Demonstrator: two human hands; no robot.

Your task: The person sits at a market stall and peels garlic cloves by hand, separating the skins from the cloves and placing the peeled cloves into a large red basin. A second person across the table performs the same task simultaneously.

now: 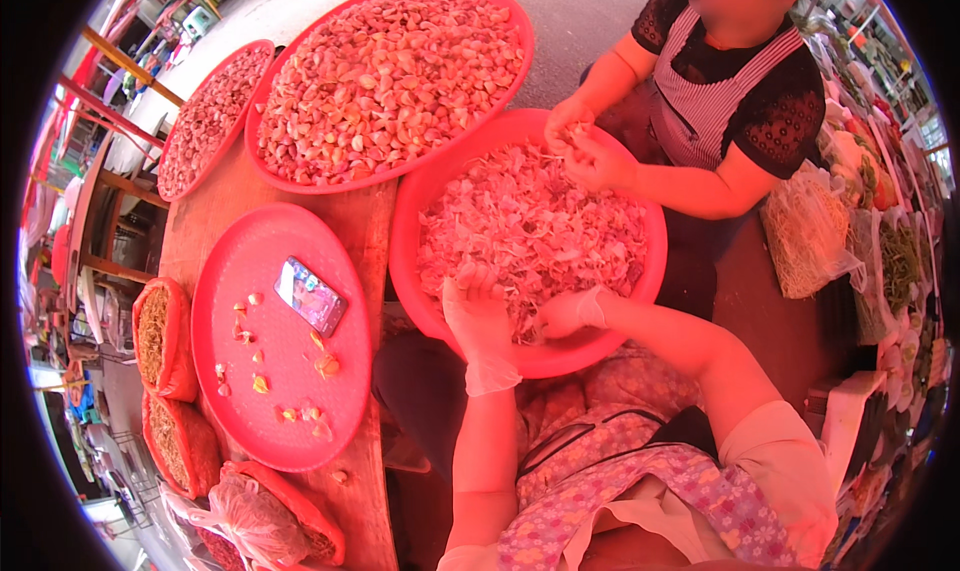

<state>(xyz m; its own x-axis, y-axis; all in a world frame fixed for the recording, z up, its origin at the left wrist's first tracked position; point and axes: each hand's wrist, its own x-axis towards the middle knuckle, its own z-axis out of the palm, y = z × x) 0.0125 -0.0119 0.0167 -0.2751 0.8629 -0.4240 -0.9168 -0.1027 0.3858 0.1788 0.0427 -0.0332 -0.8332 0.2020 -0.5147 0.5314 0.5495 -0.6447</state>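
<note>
A deep red plastic tub (529,362), filled with papery skins that look like garlic peel (540,218), stands before my lap. Over its near left rim is my left hand (478,312) in a thin clear glove, its fingers bent; whether anything sits in them is unclear. My right hand (564,317), gloved too, reaches down into the peel at the near side, and its fingertips are partly hidden there. Across the tub, another person's hands (589,151) meet over the far right rim, pinching something small.
On the wooden table (352,218) are a large tray of garlic cloves (390,83), a smaller tray of cloves (217,121), and a red tray (292,391) with a smartphone (310,295) and several loose cloves. Open bags (155,335) line its left edge. Bagged produce (810,230) stands right.
</note>
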